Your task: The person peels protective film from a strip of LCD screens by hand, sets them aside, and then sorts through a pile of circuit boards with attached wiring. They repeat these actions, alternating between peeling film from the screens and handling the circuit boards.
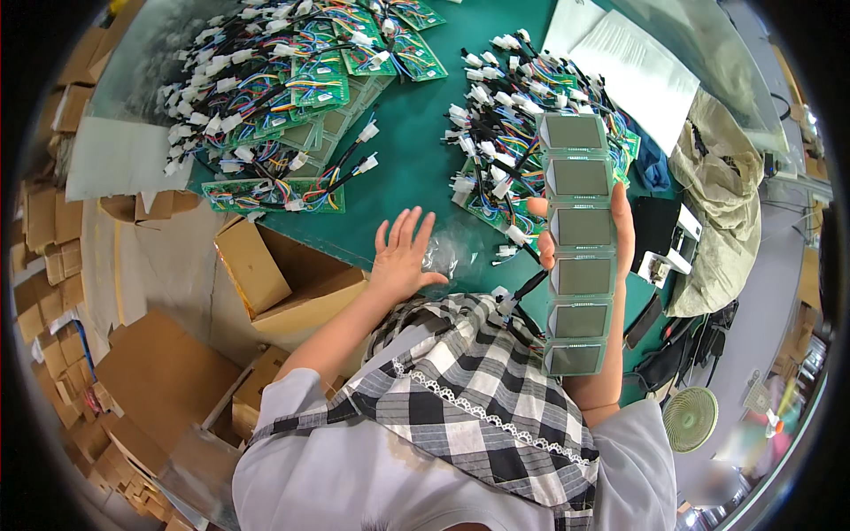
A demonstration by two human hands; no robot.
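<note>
In my right hand (pixel 622 228) is a long circuit board panel (pixel 582 241) with a row of several grey display screens. The fingers and thumb grip it by its long edges, and it stands lengthwise in front of my forearm. Black cables with white connectors (pixel 529 285) hang beside its lower left side. My left hand (pixel 403 258) is open, its fingers spread at the near edge of the green table. A crumpled clear plastic bag (pixel 453 252) lies next to its thumb. Behind the panel is a heap of wired green boards (pixel 522 106) with white plugs.
A larger pile of wired boards (pixel 301 80) covers the table's far left, with one board (pixel 274 195) at its near side. Paper sheets (pixel 637 66), a beige cloth bag (pixel 722 203) and a small green fan (pixel 691 419) are at right. Open cardboard boxes (pixel 305 283) stand at left.
</note>
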